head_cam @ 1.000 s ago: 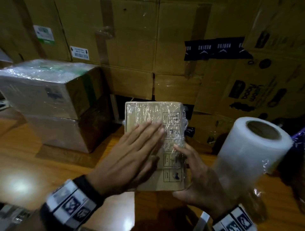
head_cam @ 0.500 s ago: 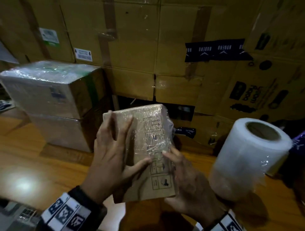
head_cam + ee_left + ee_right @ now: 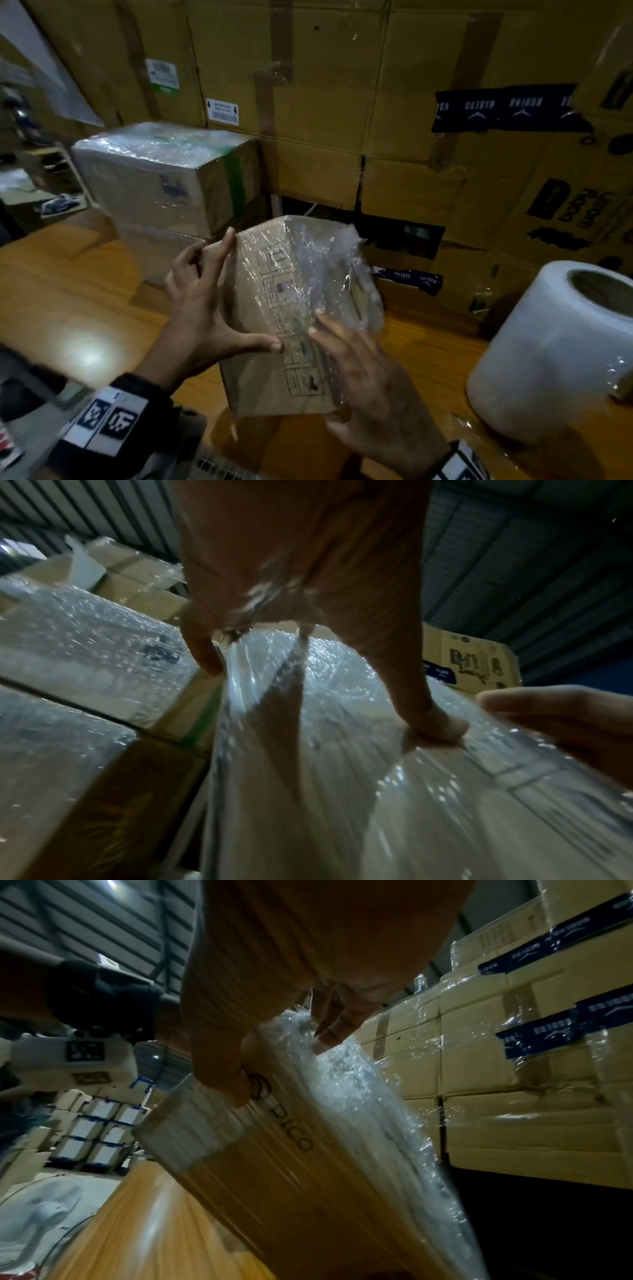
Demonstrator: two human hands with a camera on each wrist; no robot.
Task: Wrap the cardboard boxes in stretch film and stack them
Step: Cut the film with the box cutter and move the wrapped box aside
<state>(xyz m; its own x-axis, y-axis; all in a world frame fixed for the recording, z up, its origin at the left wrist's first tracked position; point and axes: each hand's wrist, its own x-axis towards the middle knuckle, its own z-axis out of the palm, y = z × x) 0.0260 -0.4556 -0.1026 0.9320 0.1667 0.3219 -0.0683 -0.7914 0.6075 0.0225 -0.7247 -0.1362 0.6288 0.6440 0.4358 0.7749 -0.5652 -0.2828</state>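
We hold one small film-wrapped box (image 3: pixel 274 318) tilted above the table (image 3: pixel 85 308), between our two hands: left hand (image 3: pixel 202 315) fingers spread along its left edge, right hand (image 3: pixel 359 373) gripping its right side. Two wrapped boxes (image 3: pixel 164 181) sit stacked beyond our left fingers, and one film roll (image 3: pixel 548 349) stands right of our right fingers.

I see a wooden table (image 3: pixel 78 301) with a glare patch on it. Two film-wrapped boxes (image 3: pixel 164 192) sit stacked on its far left. A stretch film roll (image 3: pixel 548 349) stands upright at its right. Cardboard cartons (image 3: pixel 342 102) rise behind the far edge.
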